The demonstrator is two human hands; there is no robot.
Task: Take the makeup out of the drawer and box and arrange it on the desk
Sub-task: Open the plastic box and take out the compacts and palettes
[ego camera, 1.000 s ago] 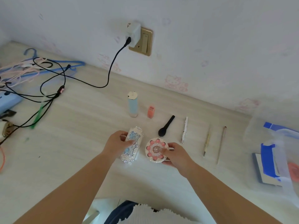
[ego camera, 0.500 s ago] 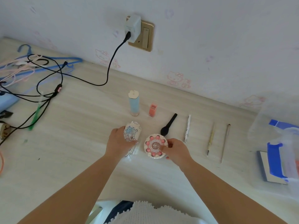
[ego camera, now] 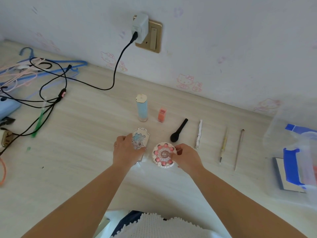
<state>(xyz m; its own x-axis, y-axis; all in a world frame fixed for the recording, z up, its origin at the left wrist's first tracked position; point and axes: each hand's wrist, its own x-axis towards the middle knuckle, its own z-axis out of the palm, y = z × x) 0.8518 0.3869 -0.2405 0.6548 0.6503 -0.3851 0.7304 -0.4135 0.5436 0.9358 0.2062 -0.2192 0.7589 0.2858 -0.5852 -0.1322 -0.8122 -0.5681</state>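
Note:
My left hand (ego camera: 127,151) grips a silver and blue ornate palette case (ego camera: 141,137) lying on the desk (ego camera: 82,127). My right hand (ego camera: 187,156) holds a round pink and white compact (ego camera: 162,154) just to the right of it. Behind them stand a tall light-blue tube (ego camera: 142,108) and a small orange bottle (ego camera: 162,114). To the right lie a black brush (ego camera: 178,130), a silver stick (ego camera: 199,133), a thin yellow pencil (ego camera: 223,145) and a thin brown pencil (ego camera: 238,149), in a row.
A clear plastic box (ego camera: 295,152) with blue latches stands at the right edge. Tangled black cables (ego camera: 49,93), blue and pink hangers (ego camera: 25,69) and a blue object lie at the left. A charger (ego camera: 139,27) is plugged into the wall socket.
Both hands slid the palette case and the round compact slightly away from me; the left hand now covers more of the case's lower part.

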